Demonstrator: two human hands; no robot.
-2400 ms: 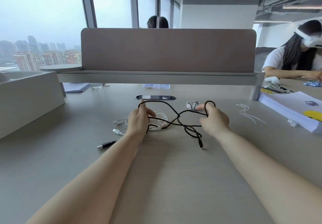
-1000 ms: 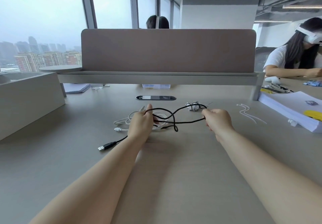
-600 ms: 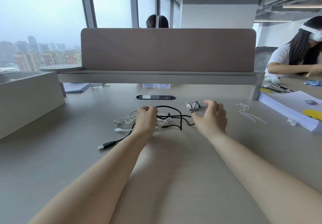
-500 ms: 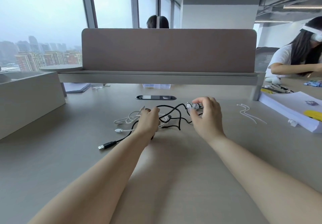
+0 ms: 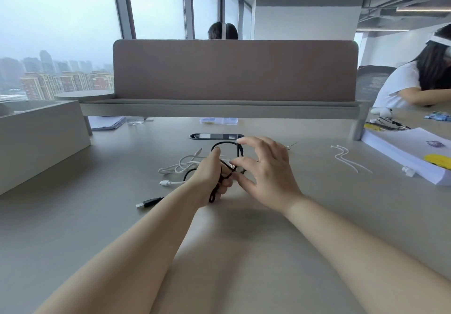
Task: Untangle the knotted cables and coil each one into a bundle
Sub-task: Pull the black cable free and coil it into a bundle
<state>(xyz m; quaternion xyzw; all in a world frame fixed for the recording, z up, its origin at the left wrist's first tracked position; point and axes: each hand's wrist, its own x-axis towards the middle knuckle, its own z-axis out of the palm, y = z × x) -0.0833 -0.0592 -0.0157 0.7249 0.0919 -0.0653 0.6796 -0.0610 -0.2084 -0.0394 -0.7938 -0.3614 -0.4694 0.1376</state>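
Observation:
My left hand (image 5: 211,179) is closed around several loops of the black cable (image 5: 225,144), held a little above the desk. One black loop arches up behind the hand, and the cable's USB plug (image 5: 149,202) trails on the desk to the left. My right hand (image 5: 264,173) is right beside it, thumb and forefinger pinching a black strand near the loops, other fingers spread. A white cable (image 5: 181,164) lies loose on the desk just behind and left of my left hand, its plug (image 5: 166,183) pointing left.
A desk divider (image 5: 234,69) with a shelf runs across the back. A grey box (image 5: 36,140) stands at left. White zip ties (image 5: 346,158) and a stack of paper (image 5: 410,152) lie at right. A cable port (image 5: 216,136) sits behind my hands. Another person works at far right.
The black cable went from stretched between both hands to gathered into loops in my left hand. My right hand came in close to the left and pinched a strand.

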